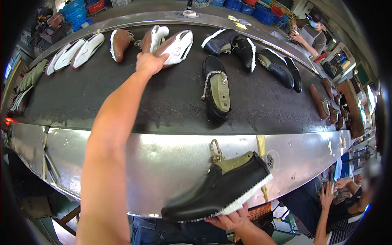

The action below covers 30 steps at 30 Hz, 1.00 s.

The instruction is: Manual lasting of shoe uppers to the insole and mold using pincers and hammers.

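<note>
My left hand reaches far out over the dark conveyor belt. Its thumb and fingers are closed about the near end of a brown shoe upper with a white underside. Close beside that hand lies another brown and white upper. Low in front of me, my right hand grips a black shoe upper from below, at its white, stitched-looking lower edge. This upper is tilted and sits on an olive-green shoe last with a looped cord on it. The fingers under it are partly hidden.
A metal ledge runs between me and the belt. On the belt, a black shoe on a green last, several black shoes at right, and white-bottomed uppers at left. Co-workers stand across and at right.
</note>
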Motion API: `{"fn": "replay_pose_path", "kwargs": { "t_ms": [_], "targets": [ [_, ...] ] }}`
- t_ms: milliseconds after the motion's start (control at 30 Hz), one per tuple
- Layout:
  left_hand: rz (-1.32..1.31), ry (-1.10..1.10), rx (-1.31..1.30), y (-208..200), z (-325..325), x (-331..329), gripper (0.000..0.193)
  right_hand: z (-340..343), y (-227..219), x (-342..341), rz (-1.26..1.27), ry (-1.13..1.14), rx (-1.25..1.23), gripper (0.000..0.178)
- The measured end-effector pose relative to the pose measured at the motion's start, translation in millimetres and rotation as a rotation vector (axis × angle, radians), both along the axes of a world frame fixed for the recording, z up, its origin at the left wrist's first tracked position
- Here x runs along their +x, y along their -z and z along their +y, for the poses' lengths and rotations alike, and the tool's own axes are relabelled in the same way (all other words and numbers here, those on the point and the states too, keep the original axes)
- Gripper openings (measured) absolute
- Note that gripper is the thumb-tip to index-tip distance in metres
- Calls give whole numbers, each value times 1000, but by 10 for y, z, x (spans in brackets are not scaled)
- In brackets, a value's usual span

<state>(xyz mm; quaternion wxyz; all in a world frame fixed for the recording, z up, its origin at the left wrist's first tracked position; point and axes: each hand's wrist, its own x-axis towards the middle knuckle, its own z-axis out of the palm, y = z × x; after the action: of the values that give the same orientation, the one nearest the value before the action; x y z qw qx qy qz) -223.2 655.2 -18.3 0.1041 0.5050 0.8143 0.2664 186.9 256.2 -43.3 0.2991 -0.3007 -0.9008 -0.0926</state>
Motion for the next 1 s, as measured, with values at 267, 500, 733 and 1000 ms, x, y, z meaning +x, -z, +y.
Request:
{"fn": "replay_pose_path", "kwargs": {
  "t_ms": [267, 500, 733, 1000],
  "targets": [
    [47, 238, 104, -502, -2841, -1102, 64, -72, -22, -156, 159, 44, 83, 42],
    [-239, 7, -21, -861, -4937, -1736, 44, -623, -246, -184, 161, 36, -153, 53],
    [416, 398, 399, -844, -5242, -271, 73, -2576, 353, 481, 42, 50, -673, 51],
    [-9, 638, -181, -1003, -3984, 1391, 79, -3746, 233, 519, -225, 173, -990, 57]
  ]
}}
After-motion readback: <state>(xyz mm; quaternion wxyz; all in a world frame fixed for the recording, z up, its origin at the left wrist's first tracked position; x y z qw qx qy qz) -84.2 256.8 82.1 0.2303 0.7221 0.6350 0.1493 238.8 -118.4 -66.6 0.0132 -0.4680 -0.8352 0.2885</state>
